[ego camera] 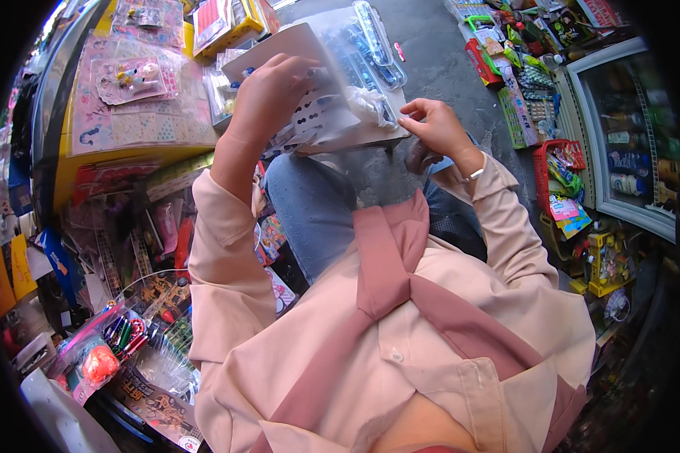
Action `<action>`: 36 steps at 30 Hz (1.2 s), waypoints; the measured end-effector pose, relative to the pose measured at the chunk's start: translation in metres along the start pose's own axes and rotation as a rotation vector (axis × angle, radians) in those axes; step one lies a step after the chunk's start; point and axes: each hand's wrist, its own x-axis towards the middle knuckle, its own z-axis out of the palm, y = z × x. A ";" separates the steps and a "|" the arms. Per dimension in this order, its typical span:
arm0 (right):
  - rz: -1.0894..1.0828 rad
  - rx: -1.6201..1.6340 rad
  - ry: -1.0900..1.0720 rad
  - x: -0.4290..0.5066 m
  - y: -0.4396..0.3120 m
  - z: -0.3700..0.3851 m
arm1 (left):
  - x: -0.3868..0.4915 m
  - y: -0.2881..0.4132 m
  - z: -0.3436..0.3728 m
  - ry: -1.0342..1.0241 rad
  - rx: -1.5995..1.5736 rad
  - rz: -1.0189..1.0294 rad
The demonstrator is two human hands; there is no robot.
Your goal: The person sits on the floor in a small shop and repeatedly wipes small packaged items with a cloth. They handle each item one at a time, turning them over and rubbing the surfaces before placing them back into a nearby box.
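My left hand (pixel 275 90) is at the upper middle, its fingers on a white sheet or card (pixel 294 48) that is blurred and tilted. Under and beside it, rows of small dark items show on white backing (pixel 311 107). My right hand (pixel 433 124) is at the right edge of a small white-topped table (pixel 388 136), thumb and fingertips close together near the corner; whether they hold something thin cannot be told. Crumpled white plastic or tissue (pixel 368 102) lies between the hands. Behind it are clear plastic cases (pixel 374 34) with blue contents.
At left, a yellow-edged display (pixel 164 144) bears sticker sheets and a packaged trinket set (pixel 130 79). A box with small packets (pixel 224 107) adjoins the table. At right are a red basket (pixel 544 175) of snacks and a glass-door fridge (pixel 600 136). My knees are below the table.
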 end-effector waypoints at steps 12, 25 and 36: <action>0.110 -0.303 -0.013 0.040 0.012 0.031 | -0.116 0.069 0.017 0.486 -0.518 0.053; -0.213 0.112 0.237 -0.027 -0.006 0.010 | -0.112 0.093 0.113 0.092 -1.272 -0.523; 0.048 0.894 0.095 -0.085 -0.006 -0.030 | -0.065 0.123 0.128 0.009 -1.483 -0.435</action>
